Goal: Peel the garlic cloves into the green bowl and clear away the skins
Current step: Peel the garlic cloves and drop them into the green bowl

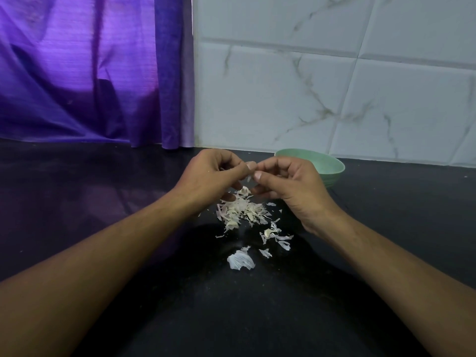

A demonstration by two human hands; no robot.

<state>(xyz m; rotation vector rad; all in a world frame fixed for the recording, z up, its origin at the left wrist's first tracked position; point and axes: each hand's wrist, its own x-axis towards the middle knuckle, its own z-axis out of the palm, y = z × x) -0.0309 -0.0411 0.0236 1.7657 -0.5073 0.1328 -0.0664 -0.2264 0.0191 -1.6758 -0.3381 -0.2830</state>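
Two hands meet fingertip to fingertip above the glossy black stone bench (103, 202): the left hand (213, 173) and right hand (286, 181) both pinch a small pale garlic clove (251, 164) (mostly hidden), likely kept over the heap of papery white skins (242, 211) so peelings drop there. The round pale-green bowl (333, 176) waits just behind the right hand, within easy reach. No writing or brand shows anywhere.

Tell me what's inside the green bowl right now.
Only bare pale-green inner wall shows in the green bowl. The right hand and the bowl's near wall hide its bottom, so whatever lies there can't be seen.
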